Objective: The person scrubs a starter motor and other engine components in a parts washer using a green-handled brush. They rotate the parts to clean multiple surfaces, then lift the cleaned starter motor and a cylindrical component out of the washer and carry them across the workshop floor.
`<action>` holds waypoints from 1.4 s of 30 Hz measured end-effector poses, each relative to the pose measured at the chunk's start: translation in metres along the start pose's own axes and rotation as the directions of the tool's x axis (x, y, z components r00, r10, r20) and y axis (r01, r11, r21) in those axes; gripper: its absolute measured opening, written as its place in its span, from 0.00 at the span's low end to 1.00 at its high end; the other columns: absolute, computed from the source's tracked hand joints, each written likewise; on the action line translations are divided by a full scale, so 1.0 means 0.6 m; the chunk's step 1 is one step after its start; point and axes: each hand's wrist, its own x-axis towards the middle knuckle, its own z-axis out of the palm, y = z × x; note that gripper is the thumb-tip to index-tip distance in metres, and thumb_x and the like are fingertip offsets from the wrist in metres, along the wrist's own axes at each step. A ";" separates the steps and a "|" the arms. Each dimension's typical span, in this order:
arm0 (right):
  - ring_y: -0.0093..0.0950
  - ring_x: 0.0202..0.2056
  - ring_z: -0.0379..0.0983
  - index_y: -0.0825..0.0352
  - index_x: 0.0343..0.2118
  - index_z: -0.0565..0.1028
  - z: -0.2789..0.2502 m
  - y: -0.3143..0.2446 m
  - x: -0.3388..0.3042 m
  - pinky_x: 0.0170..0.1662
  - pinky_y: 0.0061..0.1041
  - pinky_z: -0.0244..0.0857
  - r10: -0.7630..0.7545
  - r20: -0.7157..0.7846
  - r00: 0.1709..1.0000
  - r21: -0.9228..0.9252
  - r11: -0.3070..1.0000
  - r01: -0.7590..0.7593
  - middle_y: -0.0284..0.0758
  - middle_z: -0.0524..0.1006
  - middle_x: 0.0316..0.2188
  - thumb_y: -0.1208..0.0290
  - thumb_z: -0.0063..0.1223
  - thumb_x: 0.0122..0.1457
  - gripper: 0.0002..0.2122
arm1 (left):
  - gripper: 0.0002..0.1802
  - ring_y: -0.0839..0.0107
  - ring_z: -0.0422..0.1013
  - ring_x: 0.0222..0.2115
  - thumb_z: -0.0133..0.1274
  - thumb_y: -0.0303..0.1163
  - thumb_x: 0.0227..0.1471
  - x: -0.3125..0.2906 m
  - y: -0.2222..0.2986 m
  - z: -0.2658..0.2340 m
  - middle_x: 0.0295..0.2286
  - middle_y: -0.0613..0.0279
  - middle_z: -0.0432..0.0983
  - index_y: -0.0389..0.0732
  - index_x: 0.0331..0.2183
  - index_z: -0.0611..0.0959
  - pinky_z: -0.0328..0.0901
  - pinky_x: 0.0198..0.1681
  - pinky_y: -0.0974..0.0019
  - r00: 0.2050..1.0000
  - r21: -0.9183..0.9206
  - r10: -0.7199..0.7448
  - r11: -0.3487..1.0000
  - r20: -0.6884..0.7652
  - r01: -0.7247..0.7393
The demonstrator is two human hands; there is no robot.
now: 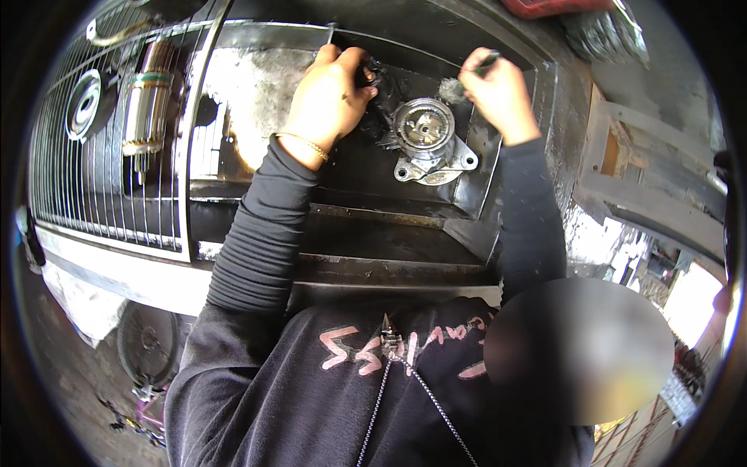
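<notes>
My left hand (331,93) is closed around a dark, greasy part (379,105) whose kind I cannot make out. My right hand (498,89) grips a small brush (450,90) by its dark handle, with the pale bristles pointing left. Between the hands, a silvery metal housing (425,128) with a round toothed opening and a two-holed flange stands in a dark metal basin (350,175). The bristles are just above and right of the housing. My left fingers partly hide the dark part.
On the left, a wire rack (185,156) holds a motor armature (146,109) and a round metal ring (84,109). Raised metal walls border the basin. A red object (552,6) lies at the top right, and a bicycle wheel (148,342) stands at lower left.
</notes>
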 end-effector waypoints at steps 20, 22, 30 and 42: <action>0.41 0.26 0.74 0.73 0.28 0.74 0.037 -0.168 0.031 0.33 0.38 0.69 -0.220 0.791 0.571 -0.062 0.899 0.433 0.47 0.76 0.22 0.64 0.57 0.47 0.14 | 0.23 0.47 0.72 0.39 0.66 0.28 0.42 -0.006 0.002 0.009 0.37 0.49 0.72 0.40 0.43 0.78 0.68 0.42 0.54 0.997 0.058 0.043 0.998 -0.062 -0.039; 0.42 0.27 0.75 0.72 0.28 0.74 0.039 -0.159 0.044 0.34 0.37 0.69 -0.061 0.714 0.698 -0.275 0.892 0.359 0.47 0.76 0.23 0.62 0.56 0.48 0.15 | 0.23 0.47 0.72 0.38 0.66 0.29 0.41 -0.004 0.000 0.011 0.36 0.49 0.72 0.40 0.43 0.78 0.68 0.42 0.53 0.999 0.042 0.017 0.999 -0.028 -0.016; 0.19 0.14 0.68 0.69 0.30 0.70 0.053 -0.158 0.058 0.18 0.20 0.65 0.232 0.618 0.751 -0.317 0.948 -0.033 0.31 0.70 0.17 0.68 0.55 0.53 0.09 | 0.20 0.43 0.73 0.33 0.65 0.30 0.41 -0.002 -0.009 0.012 0.35 0.45 0.72 0.40 0.38 0.78 0.69 0.37 0.51 0.985 -0.002 0.115 0.993 -0.132 -0.116; 0.19 0.11 0.64 0.68 0.28 0.68 0.059 -0.122 0.062 0.14 0.20 0.62 0.111 0.814 0.570 -0.023 0.987 -0.159 0.29 0.68 0.14 0.68 0.55 0.59 0.10 | 0.21 0.45 0.73 0.36 0.67 0.29 0.40 -0.003 -0.008 0.003 0.35 0.47 0.72 0.39 0.39 0.79 0.69 0.40 0.52 0.992 -0.021 0.087 0.996 -0.093 -0.089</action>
